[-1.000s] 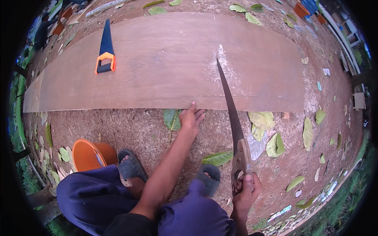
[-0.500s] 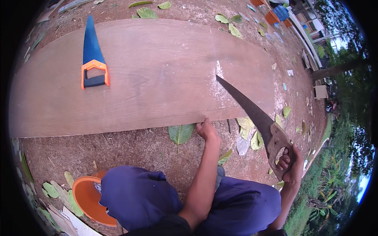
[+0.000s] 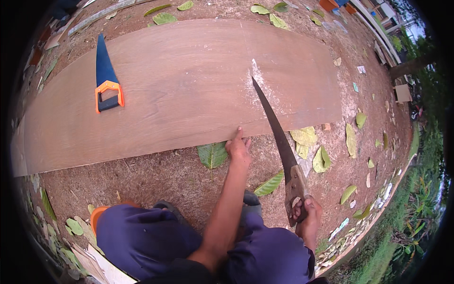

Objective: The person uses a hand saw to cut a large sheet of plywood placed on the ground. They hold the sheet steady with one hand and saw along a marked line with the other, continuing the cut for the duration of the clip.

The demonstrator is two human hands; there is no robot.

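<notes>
A wide brown plywood board (image 3: 170, 94) lies across the ground before me, a whitish patch on its right half. My left hand (image 3: 239, 146) is at the board's near edge, one finger stretched onto the top face; its other fingers are partly hidden. My right hand (image 3: 308, 217) is closed round the wooden handle of an old handsaw (image 3: 278, 128). The dark blade slants up and left over the near edge, its tip over the whitish patch; I cannot tell whether it touches. A second handsaw (image 3: 108, 78), blue-bladed with an orange and black handle, lies on the board's left part.
Large leaves, including a green leaf (image 3: 212, 155) and a yellowish leaf (image 3: 304, 136), lie along the near edge. An orange tub (image 3: 98, 218) shows beside my left knee. Planks (image 3: 101, 16) lie beyond the board at far left. Grass (image 3: 378, 258) borders the bare soil at right.
The old handsaw and my right hand have swung left and nearer my body, the blade now steeper. My left hand has shifted slightly, one finger now stretched onto the board. The view has turned slightly.
</notes>
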